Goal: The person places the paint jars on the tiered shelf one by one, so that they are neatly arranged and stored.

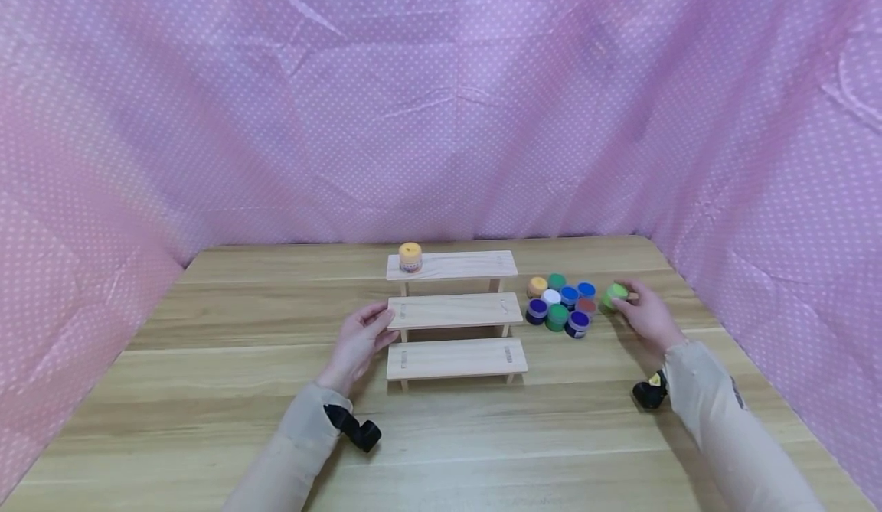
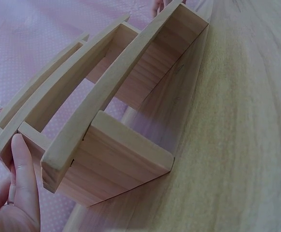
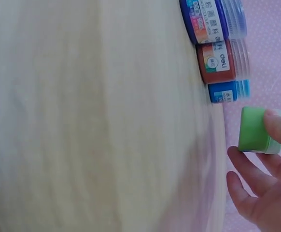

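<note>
My right hand (image 1: 646,314) pinches a light green paint jar (image 1: 615,293) between thumb and fingers, just right of a cluster of paint jars. In the right wrist view the green jar (image 3: 253,130) shows apart from the tabletop edge line. At the left end of the middle shelf (image 1: 455,311) of a three-step wooden rack, my left hand (image 1: 357,344) grips the board, thumb and fingertips at its corner (image 2: 6,150). On the rack's top shelf (image 1: 462,265) a yellow-orange paint jar (image 1: 409,257) stands at the left end. The lowest shelf (image 1: 455,359) holds nothing.
Several jars stand close together right of the rack: orange (image 1: 537,287), white (image 1: 550,298), greens (image 1: 557,317), blues (image 1: 569,296), purples (image 1: 577,324) and a brown one (image 1: 586,308). A wooden table (image 1: 227,389) lies beneath, with a pink dotted curtain (image 1: 441,114) behind it.
</note>
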Tool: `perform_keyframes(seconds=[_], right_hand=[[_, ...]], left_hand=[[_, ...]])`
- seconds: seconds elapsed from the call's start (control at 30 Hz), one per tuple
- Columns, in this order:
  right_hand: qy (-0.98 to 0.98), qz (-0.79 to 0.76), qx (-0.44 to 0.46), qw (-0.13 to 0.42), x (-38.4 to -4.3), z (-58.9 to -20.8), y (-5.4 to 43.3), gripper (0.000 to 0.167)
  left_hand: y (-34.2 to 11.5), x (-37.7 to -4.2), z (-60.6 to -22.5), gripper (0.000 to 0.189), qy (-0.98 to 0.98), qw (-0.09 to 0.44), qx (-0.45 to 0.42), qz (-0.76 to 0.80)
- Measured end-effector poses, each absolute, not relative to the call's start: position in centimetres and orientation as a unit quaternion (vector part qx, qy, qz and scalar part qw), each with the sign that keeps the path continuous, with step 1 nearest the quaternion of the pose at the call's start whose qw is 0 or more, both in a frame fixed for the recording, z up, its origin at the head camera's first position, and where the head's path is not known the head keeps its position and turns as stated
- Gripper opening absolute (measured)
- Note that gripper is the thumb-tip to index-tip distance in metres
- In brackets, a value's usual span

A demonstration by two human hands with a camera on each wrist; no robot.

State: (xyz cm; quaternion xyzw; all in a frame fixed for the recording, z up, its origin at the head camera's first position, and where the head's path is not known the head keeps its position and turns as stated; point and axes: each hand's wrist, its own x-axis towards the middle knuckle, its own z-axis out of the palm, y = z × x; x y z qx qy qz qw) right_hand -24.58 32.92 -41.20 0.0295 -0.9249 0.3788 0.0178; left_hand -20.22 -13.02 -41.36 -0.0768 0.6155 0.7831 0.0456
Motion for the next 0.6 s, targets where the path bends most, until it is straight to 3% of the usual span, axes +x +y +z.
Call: perform_keyframes(seconds=[0.6], right_hand=[[-0.920, 0.380, 0.056, 0.076, -24.2, -38.6, 29.7, 0.047]], left_hand=[[-13.1, -20.3, -41.4, 0.041, 0.611, 0.043, -0.081, 0.787]])
